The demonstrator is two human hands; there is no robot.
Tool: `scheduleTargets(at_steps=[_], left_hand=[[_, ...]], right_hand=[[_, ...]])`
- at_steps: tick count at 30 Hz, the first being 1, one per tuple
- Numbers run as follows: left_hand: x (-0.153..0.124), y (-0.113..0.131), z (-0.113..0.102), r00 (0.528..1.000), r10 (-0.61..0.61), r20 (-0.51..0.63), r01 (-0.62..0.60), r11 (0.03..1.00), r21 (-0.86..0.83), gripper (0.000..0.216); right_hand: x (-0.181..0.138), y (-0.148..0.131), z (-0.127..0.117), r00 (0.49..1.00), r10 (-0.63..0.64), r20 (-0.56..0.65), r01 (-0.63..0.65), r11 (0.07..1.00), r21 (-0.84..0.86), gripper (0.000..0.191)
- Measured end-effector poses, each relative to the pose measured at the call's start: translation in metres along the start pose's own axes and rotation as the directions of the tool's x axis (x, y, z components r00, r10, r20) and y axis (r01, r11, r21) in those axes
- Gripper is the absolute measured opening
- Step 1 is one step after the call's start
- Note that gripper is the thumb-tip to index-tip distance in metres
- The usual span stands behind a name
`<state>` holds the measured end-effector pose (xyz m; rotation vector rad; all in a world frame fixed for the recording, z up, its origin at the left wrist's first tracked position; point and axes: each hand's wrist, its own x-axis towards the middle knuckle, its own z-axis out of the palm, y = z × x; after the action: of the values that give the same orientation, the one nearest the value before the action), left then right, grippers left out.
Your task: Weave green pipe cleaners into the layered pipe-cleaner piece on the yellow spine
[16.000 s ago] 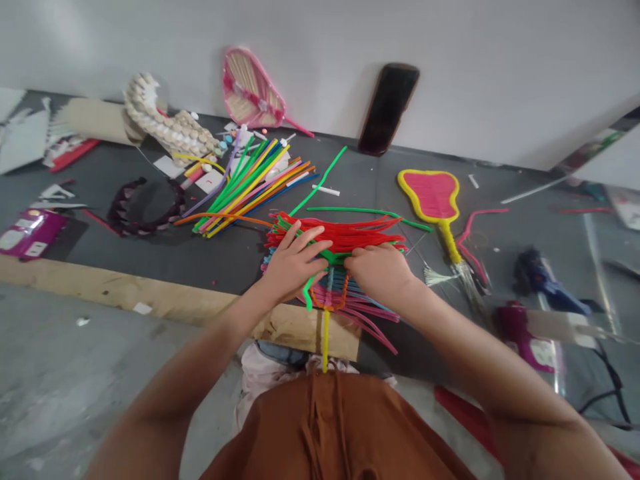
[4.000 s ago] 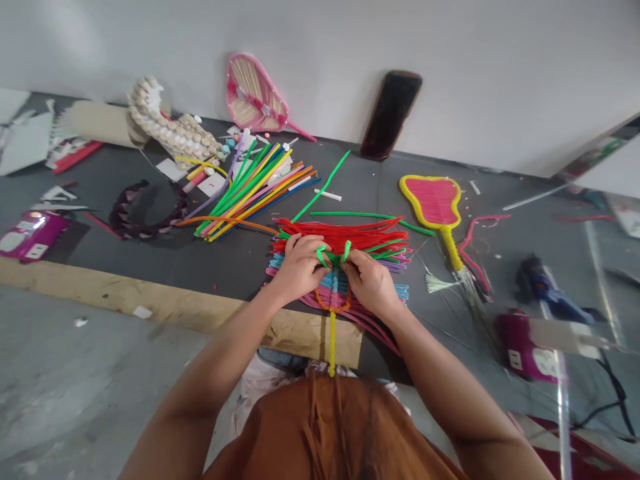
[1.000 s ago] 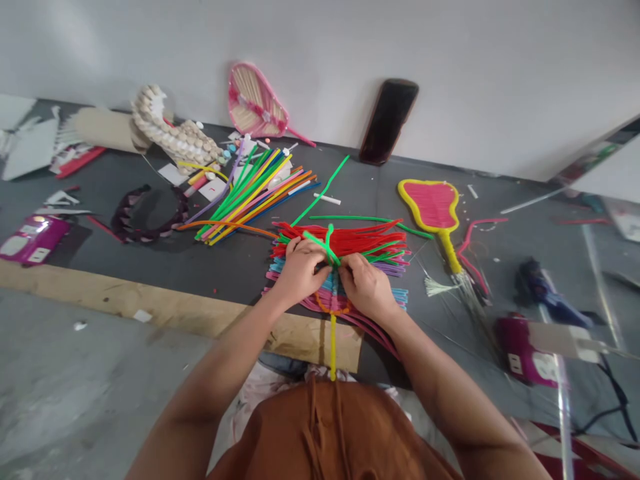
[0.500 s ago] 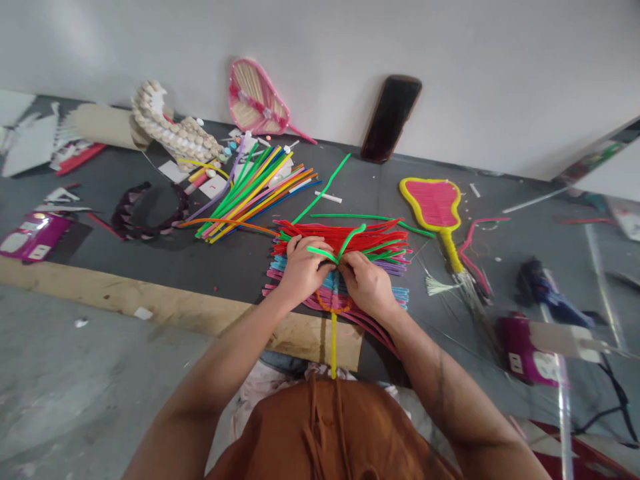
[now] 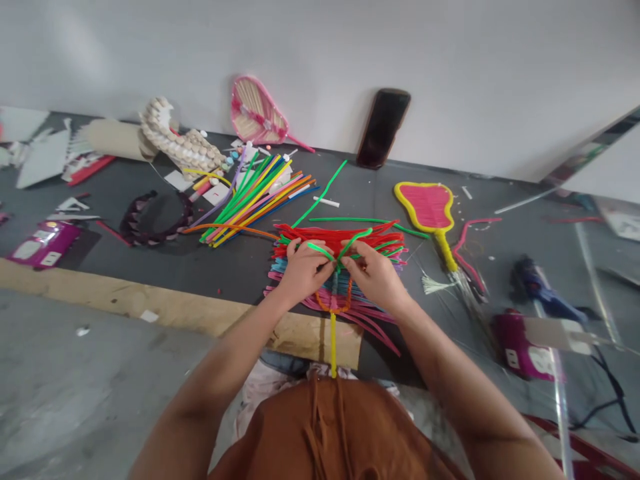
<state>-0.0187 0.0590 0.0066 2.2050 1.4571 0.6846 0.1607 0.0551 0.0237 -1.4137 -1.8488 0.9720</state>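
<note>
A fan-shaped bundle of pipe cleaners (image 5: 373,238), red on top and pink, blue and purple lower down, lies on the dark mat with a yellow stem (image 5: 333,343) pointing toward me. My left hand (image 5: 303,270) and my right hand (image 5: 377,277) meet over its middle. Each pinches one end of a green pipe cleaner (image 5: 345,245), whose two ends rise in a V above the red layer. An orange pipe cleaner loop (image 5: 334,305) circles the bundle just below my fingers.
A loose pile of coloured pipe cleaners (image 5: 253,197) lies at back left, beside a dark headband (image 5: 155,217). A pink and yellow fan (image 5: 425,207), a phone (image 5: 383,127) against the wall, a glue gun (image 5: 537,290) and a wooden board (image 5: 165,307) surround the work.
The green pipe cleaner's ends, crossed a second ago, now spread in a V between my fingers. My right hand has lifted slightly. The view has shifted a little.
</note>
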Motion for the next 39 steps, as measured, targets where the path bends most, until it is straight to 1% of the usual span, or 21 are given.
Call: scheduleTargets(at_steps=[3,5,7,9,14,20,24,25,26,28,29,30,31,32,33,34,35,36,37,38,39], left_hand=[[0.001,0.000,0.000,0.999,-0.006,-0.033,0.006,1.000,-0.005,0.025],[0.002,0.000,0.000,0.997,-0.023,-0.075,0.022,1.000,-0.008,0.025],[0.003,0.000,0.001,0.992,-0.048,-0.116,0.047,0.999,-0.013,0.025],[0.004,-0.001,0.002,0.987,-0.065,-0.146,0.064,0.998,-0.011,0.024],[0.002,-0.002,0.004,0.981,-0.073,-0.180,0.089,0.993,0.079,0.018],[-0.006,0.002,-0.003,0.951,-0.095,-0.296,0.177,0.948,0.264,0.010],[-0.009,-0.002,-0.008,0.946,-0.136,-0.294,0.230,0.921,0.313,0.008],[-0.011,-0.004,-0.010,0.941,-0.159,-0.300,0.250,0.922,0.296,0.014],[-0.012,-0.005,-0.013,0.931,-0.183,-0.316,0.272,0.925,0.266,0.026],[-0.018,-0.004,-0.022,0.905,-0.207,-0.373,0.299,0.931,0.209,0.059],[-0.022,-0.002,-0.027,0.889,-0.192,-0.415,0.296,0.934,0.201,0.074],[-0.027,0.002,-0.033,0.874,-0.152,-0.461,0.277,0.936,0.216,0.084],[-0.032,0.008,-0.039,0.853,-0.078,-0.515,0.239,0.938,0.253,0.090],[-0.038,0.015,-0.043,0.832,0.024,-0.555,0.180,0.933,0.311,0.090],[-0.044,0.023,-0.046,0.809,0.153,-0.568,0.093,0.920,0.381,0.088],[-0.049,0.030,-0.047,0.779,0.305,-0.548,-0.034,0.893,0.448,0.082],[-0.054,0.038,-0.045,0.789,0.430,-0.438,-0.193,0.851,0.488,0.074],[-0.056,0.043,-0.041,0.814,0.512,-0.274,-0.345,0.806,0.481,0.066],[-0.056,0.047,-0.035,0.830,0.547,-0.107,-0.455,0.776,0.437,0.059],[-0.055,0.049,-0.029,0.840,0.541,0.032,-0.508,0.765,0.396,0.054],[-0.052,0.048,-0.022,0.852,0.510,0.121,-0.514,0.767,0.385,0.051]], right_hand=[[0.003,-0.001,-0.002,0.992,0.049,0.118,-0.071,0.979,0.192,0.021],[0.003,0.002,-0.003,0.982,0.093,0.163,-0.135,0.954,0.266,0.026],[0.000,0.009,-0.005,0.976,0.132,0.171,-0.182,0.929,0.323,0.031],[-0.004,0.015,-0.007,0.978,0.140,0.156,-0.189,0.910,0.370,0.036],[-0.011,0.023,-0.007,0.980,0.132,0.148,-0.180,0.904,0.388,0.035],[-0.012,0.023,-0.004,0.983,0.127,0.134,-0.171,0.900,0.400,0.034],[-0.012,0.024,-0.004,0.983,0.132,0.130,-0.175,0.889,0.424,0.032],[-0.012,0.024,-0.004,0.982,0.132,0.133,-0.177,0.887,0.427,0.031],[-0.012,0.024,-0.004,0.982,0.130,0.134,-0.176,0.885,0.431,0.030],[-0.012,0.025,-0.004,0.983,0.123,0.135,-0.171,0.882,0.439,0.029],[-0.011,0.025,-0.004,0.984,0.120,0.135,-0.169,0.879,0.446,0.029],[-0.011,0.026,-0.004,0.984,0.118,0.136,-0.168,0.876,0.453,0.028],[-0.011,0.026,-0.003,0.984,0.116,0.138,-0.167,0.871,0.461,0.027],[-0.011,0.027,-0.003,0.984,0.113,0.138,-0.165,0.866,0.472,0.027],[-0.011,0.027,-0.003,0.984,0.107,0.139,-0.162,0.861,0.482,0.026],[-0.010,0.028,-0.002,0.985,0.101,0.138,-0.157,0.856,0.492,0.025],[-0.010,0.028,-0.002,0.986,0.095,0.137,-0.152,0.852,0.501,0.025],[-0.010,0.029,-0.002,0.987,0.089,0.134,-0.146,0.848,0.509,0.025],[-0.010,0.029,-0.002,0.988,0.084,0.131,-0.140,0.845,0.516,0.024],[-0.010,0.029,-0.003,0.989,0.079,0.128,-0.135,0.844,0.519,0.023],[-0.010,0.029,-0.003,0.989,0.078,0.123,-0.131,0.845,0.519,0.022]])
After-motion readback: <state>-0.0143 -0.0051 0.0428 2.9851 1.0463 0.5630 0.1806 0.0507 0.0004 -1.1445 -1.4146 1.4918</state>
